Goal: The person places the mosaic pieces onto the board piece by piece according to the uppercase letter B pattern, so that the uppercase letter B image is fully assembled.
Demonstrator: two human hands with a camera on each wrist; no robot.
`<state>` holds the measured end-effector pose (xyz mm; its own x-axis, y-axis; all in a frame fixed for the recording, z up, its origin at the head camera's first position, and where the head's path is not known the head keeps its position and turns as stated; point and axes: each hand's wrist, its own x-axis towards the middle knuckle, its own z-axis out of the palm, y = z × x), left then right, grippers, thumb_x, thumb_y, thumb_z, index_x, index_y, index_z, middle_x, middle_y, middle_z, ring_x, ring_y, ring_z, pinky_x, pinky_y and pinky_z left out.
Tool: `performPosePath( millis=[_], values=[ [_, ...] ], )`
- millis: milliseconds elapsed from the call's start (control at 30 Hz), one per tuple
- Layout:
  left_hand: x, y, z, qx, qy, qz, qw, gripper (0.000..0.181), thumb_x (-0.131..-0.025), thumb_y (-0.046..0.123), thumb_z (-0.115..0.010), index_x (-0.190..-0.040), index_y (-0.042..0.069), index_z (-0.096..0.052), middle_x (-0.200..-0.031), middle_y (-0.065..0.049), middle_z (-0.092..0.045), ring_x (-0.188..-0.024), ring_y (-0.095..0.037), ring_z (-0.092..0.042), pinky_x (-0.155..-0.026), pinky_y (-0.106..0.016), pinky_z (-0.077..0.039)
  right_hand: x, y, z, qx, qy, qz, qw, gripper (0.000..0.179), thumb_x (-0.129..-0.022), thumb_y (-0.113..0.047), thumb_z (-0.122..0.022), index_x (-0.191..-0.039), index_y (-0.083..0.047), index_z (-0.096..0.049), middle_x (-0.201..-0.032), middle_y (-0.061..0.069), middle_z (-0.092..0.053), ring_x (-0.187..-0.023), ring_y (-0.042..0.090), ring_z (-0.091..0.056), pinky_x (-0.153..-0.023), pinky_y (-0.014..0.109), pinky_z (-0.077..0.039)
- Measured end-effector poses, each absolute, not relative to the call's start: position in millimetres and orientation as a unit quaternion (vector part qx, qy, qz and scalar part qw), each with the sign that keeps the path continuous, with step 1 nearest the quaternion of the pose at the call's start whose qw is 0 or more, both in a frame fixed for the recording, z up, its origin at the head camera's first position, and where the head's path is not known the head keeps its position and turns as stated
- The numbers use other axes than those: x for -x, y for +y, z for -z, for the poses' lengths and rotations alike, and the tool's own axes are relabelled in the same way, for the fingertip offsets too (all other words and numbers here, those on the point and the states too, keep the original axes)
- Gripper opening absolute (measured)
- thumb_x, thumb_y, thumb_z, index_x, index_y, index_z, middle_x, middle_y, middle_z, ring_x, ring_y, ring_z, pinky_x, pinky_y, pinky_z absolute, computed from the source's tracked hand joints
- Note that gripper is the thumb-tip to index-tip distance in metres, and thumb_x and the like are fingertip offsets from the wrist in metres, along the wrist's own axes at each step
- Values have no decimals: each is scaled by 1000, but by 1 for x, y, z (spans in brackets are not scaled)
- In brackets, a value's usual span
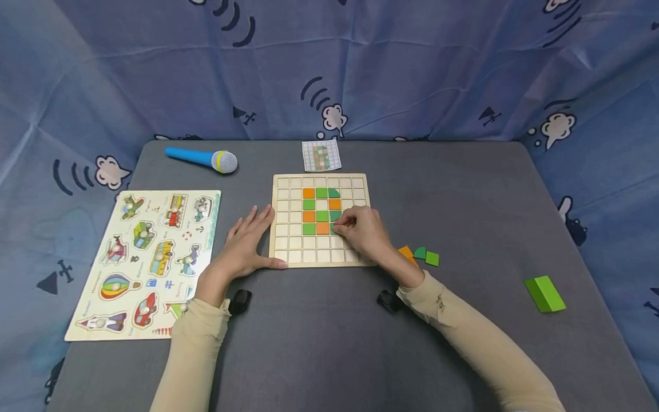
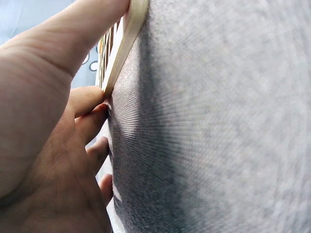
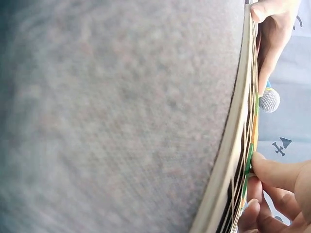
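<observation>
A wooden grid board [image 1: 296, 256] lies mid-table, with orange, light green and dark green tiles set in several of its cells. My left hand [image 1: 246, 246] rests with spread, straight fingers along the board's left side, its thumb at the lower left corner. Over the right part of the grid, my right hand [image 1: 364, 230] pinches a dark green tile [image 3: 249, 158] between thumb and fingers. That tile looks tilted in the right wrist view, and the fingers partly cover it. Behind the board lies a small pattern card [image 1: 321, 155] printed with a coloured grid.
Loose tiles [image 1: 432, 259] lie by my right wrist, orange and green. A light green block [image 1: 546, 294] sits at the right. On the left are a picture peg puzzle [image 1: 206, 252] and a blue toy microphone [image 1: 193, 156]. A blue patterned cloth [image 1: 412, 74] hangs behind the table.
</observation>
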<state>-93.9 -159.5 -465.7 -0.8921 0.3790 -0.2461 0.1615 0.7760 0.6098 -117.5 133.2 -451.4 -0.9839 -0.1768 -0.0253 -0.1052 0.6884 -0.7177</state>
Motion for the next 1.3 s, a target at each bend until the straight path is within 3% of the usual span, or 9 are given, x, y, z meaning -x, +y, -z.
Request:
performPosePath(
  millis=[433, 800, 1100, 1300],
  values=[
    [94, -158, 463, -145, 925, -297, 187, 128, -79, 44, -94, -172, 13, -12, -181, -5, -6, -168, -32, 4, -134, -59, 2, 114, 161, 449, 83, 909, 405, 61, 10, -96, -12, -78, -102, -5, -83, -91, 12, -76, -76, 22, -63, -69, 30, -49],
    [93, -159, 464, -148, 926, -296, 183, 126, -80, 45, -93, -172, 11, -13, -181, -7, -7, -168, -35, 3, -133, -61, 1, 110, 221, 448, 145, 897, 394, 142, 18, -104, -13, -69, -119, -7, -76, -117, 11, -67, -100, 23, -60, -87, 35, -50],
    [93, -159, 462, -147, 925, -296, 185, 126, -81, 46, -92, -172, 11, -13, -181, -8, -7, -168, -35, 3, -133, -61, 1, 112, 263, 441, 108, 887, 414, 175, 23, -105, -14, -68, -124, -2, -74, -109, 16, -71, -91, 23, -63, -74, 24, -51],
    [93, -158, 463, -146, 926, -295, 187, 125, -82, 46, -92, -172, 11, -13, -181, -8, -7, -168, -35, 3, -133, -61, 1, 107, 279, 441, 121, 892, 394, 184, 26, -101, -12, -73, -126, -3, -74, -118, 16, -70, -99, 22, -62, -81, 22, -53]
  ],
)
